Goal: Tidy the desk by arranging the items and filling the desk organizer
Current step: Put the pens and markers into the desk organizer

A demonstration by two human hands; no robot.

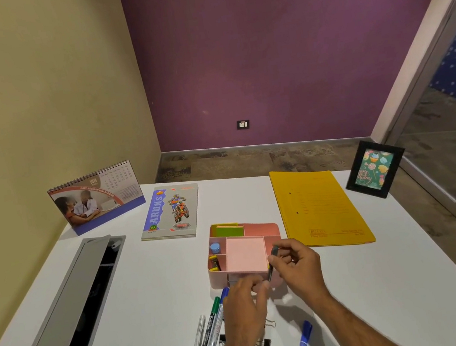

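Note:
The pink desk organizer (261, 228) stands mid-desk. It holds a pink sticky pad (245, 254), green and yellow sticky notes (229, 230), a small blue item (215, 247) and a yellow item (213, 263). My right hand (298, 265) grips a dark pen (272, 260) upright over the organizer's front right corner. My left hand (244, 311) reaches in from below, its fingertips pinching the pen's lower end. Green (215, 306) and blue (223, 293) markers, other pens (200, 338) and black binder clips (265, 345) lie by my left wrist.
A motorbike notebook (171, 213) and a desk calendar (98, 199) sit at the back left. A yellow folder (320, 209) and a framed card (374, 169) are on the right. An open grey cable tray (65, 313) runs along the left. A blue marker (304, 341) lies near the front.

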